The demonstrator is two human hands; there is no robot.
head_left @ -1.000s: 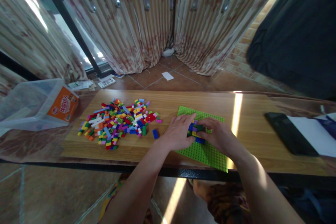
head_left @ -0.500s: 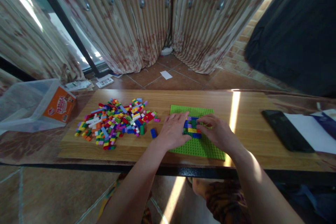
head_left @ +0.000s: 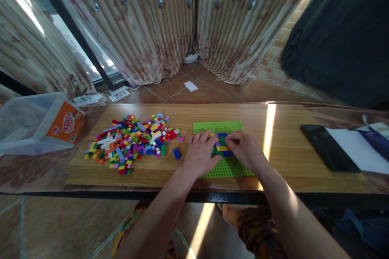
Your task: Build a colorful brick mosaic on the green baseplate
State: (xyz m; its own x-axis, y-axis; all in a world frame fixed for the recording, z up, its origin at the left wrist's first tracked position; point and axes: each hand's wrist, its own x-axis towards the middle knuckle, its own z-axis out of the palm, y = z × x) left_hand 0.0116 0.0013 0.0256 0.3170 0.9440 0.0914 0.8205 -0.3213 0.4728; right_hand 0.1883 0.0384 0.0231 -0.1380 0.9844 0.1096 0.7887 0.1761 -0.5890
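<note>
On the green baseplate stands a small build of toy bricks in blue, green, yellow, red and purple. My left hand lies along the build's left side, fingers spread and thumb stretched toward its front edge. From the right, my right hand reaches over the build, its thumb and fingers closed in a pinch at a dark green brick on top. The fingertips partly cover that brick. A single blue brick rests on the wooden board, left of my left hand.
A big loose pile of coloured bricks spreads over the left of the wooden board. Farther left lies a clear plastic box with an orange label. At the right are a black phone-like slab and white papers.
My right hand has shifted slightly left over the build, fingertips now closer to the green brick. The baseplate sits a little farther left and is turned slightly. My left hand stays beside the build.
</note>
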